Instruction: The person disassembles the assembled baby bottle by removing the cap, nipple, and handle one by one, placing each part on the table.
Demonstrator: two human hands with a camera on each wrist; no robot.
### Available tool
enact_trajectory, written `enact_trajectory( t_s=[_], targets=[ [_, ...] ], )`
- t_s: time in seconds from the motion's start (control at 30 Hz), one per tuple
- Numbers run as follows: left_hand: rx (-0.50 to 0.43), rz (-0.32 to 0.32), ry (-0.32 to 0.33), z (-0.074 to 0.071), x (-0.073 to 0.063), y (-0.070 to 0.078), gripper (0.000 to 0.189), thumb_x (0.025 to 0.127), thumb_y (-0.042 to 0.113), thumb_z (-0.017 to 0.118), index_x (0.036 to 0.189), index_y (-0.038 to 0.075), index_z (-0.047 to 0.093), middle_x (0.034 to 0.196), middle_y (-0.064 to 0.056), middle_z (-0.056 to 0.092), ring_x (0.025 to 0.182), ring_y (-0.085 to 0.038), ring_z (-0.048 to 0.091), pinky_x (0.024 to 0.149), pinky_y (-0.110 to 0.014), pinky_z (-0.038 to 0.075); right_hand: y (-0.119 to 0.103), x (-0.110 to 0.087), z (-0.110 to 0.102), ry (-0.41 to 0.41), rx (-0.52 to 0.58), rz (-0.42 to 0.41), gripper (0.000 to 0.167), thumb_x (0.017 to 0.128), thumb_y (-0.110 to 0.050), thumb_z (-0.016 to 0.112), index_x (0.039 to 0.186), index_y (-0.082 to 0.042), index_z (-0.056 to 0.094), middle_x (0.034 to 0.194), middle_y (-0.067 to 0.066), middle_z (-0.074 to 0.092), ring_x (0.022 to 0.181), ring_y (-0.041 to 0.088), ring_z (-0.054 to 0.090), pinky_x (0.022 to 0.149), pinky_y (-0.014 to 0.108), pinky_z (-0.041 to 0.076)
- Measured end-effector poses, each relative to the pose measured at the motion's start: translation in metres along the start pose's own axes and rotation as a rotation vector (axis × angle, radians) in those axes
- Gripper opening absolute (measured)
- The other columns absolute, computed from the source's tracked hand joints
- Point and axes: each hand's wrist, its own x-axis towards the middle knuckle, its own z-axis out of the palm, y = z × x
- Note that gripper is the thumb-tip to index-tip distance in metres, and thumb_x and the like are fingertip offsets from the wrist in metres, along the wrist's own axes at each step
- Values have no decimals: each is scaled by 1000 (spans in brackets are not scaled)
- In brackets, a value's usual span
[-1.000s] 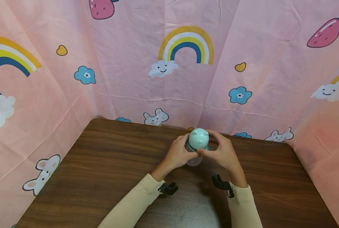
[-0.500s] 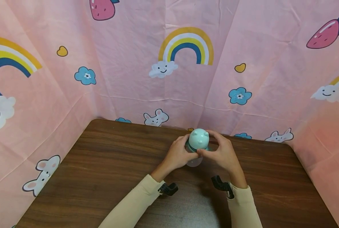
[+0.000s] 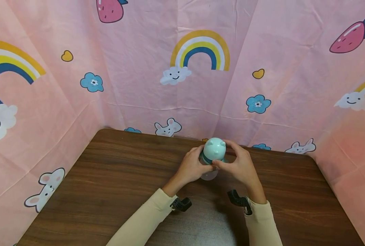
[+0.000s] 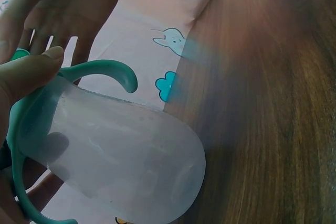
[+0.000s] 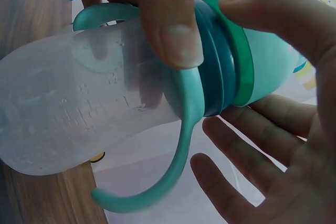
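Over the back half of the table I hold a baby bottle with a clear, frosted body (image 5: 68, 103) and teal side handles (image 4: 110, 69). My left hand (image 3: 191, 165) grips the handle ring, its thumb pressed on it in the right wrist view. Fingers of my right hand (image 3: 240, 164) are round the mint cap (image 3: 214, 148), which has small ears; the thumb lies on the cap's green rim (image 5: 243, 66). That rim stands slightly tilted from the dark teal collar (image 5: 212, 59) of the bottle. The bottle leans, its base toward me.
A brown wood-grain table (image 3: 124, 191) spreads beneath both hands. Pink cloth (image 3: 133, 85) with rainbows, strawberries and rabbits hangs along its back and sides. Black wrist mounts (image 3: 181, 204) sit at the cream sleeves (image 3: 142, 218).
The cap has shifted very slightly up and to the right, and more of the dark band under it shows. Both hands stay almost where they were.
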Motion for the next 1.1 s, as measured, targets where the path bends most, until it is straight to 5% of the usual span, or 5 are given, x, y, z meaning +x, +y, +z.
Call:
enact_trajectory(
  t_s=[0.73,1.1],
  targets=[
    [-2,9,9,1,0,-1,85,87,43,96,154,4,59,143,-16,68,132,-38,61,107,-64,50,-5,-2,-4,67,-12,-44,68,85,-5,95,146,1,65,133,17,74,123,37,70,103,65,55],
    [0,10,12,0,0,1,87,88,43,96,156,4,58,145,-16,67,133,-38,61,108,-64,50,-7,-3,-9,89,-1,-2,68,87,-5,94,148,-1,64,134,16,74,124,34,68,105,63,54]
  ],
)
